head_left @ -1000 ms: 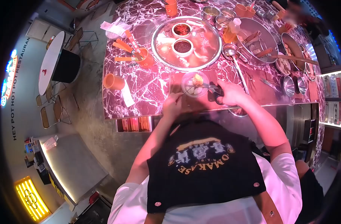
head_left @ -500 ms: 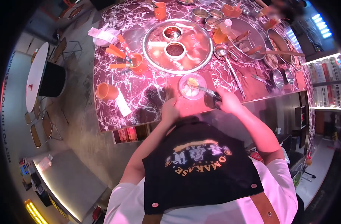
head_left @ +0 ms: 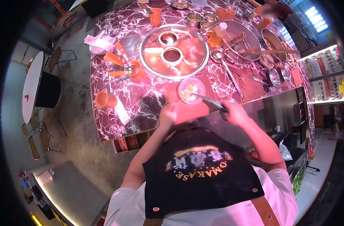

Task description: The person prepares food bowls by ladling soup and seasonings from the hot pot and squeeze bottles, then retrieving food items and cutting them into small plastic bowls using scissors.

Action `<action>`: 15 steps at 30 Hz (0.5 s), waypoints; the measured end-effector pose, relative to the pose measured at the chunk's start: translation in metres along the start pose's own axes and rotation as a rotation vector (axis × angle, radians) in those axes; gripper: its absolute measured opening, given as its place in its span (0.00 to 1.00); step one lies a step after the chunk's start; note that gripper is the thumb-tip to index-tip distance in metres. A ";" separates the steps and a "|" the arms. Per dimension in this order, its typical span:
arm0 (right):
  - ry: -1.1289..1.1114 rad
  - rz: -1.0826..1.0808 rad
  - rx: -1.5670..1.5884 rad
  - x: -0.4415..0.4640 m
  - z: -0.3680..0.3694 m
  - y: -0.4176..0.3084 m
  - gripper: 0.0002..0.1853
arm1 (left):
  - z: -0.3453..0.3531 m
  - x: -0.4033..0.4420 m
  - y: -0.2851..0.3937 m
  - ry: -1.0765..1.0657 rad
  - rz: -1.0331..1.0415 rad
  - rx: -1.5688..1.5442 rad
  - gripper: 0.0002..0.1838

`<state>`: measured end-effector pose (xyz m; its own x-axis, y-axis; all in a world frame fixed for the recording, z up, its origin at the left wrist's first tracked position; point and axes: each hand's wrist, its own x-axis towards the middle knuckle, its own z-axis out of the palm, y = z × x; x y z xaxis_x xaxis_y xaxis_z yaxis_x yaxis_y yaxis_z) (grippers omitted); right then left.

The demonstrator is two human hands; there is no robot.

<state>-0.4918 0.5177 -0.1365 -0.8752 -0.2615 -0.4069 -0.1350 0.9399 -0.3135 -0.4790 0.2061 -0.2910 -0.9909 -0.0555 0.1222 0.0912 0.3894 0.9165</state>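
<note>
My right hand point(head_left: 234, 113) is closed round the dark handles of a pair of scissors point(head_left: 209, 101). Its metal blades reach left over the near rim of a small clear bowl point(head_left: 181, 90). Pale and yellowish pieces of food point(head_left: 189, 91) lie in the bowl, close to the blade tips. Just left of the bowl, near the table's front edge, my left hand point(head_left: 168, 113) is closed, fingers pinched together. Something thin may stick up from it towards the bowl, too small to name.
Behind the bowl, a round pot point(head_left: 143, 56) holds broth and two dark-sauced cups. Orange cups point(head_left: 106, 100) stand left, one with orange-handled utensils. A ladle point(head_left: 228, 69), large pan point(head_left: 251, 35) and metal bowls point(head_left: 273, 77) occupy the right. Another person's arm point(head_left: 258, 9) shows far right.
My right hand has drawn slightly towards me with the scissors, and the blades sit lower at the bowl's rim. The food in the bowl has shifted. The whole view has tilted slightly.
</note>
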 end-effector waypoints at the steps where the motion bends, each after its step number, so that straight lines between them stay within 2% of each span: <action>1: -0.003 -0.014 -0.001 -0.007 -0.008 -0.002 0.26 | -0.004 0.000 0.003 0.012 -0.004 0.006 0.07; 3: -0.035 0.155 0.073 -0.021 -0.028 -0.009 0.28 | -0.009 0.000 0.011 0.007 0.033 0.224 0.08; 4: -0.009 0.177 0.026 -0.024 -0.040 -0.021 0.30 | -0.012 0.000 0.019 0.005 0.032 0.228 0.08; 6: -0.018 0.158 -0.027 -0.014 -0.040 -0.027 0.30 | -0.016 0.000 0.036 -0.039 0.050 0.408 0.11; 9: -0.023 0.096 -0.097 0.006 -0.037 -0.035 0.30 | -0.013 0.002 0.049 -0.126 0.017 0.462 0.11; 13: -0.083 0.077 -0.073 0.030 -0.022 -0.035 0.30 | -0.016 0.000 0.065 -0.131 0.076 0.435 0.10; 15: -0.070 0.068 -0.070 0.033 -0.019 -0.034 0.30 | -0.021 0.000 0.066 -0.231 -0.015 0.507 0.16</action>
<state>-0.5254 0.4817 -0.1228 -0.8494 -0.2089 -0.4847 -0.1105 0.9684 -0.2237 -0.4709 0.2131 -0.2223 -0.9929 0.1158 -0.0284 0.0743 0.7872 0.6122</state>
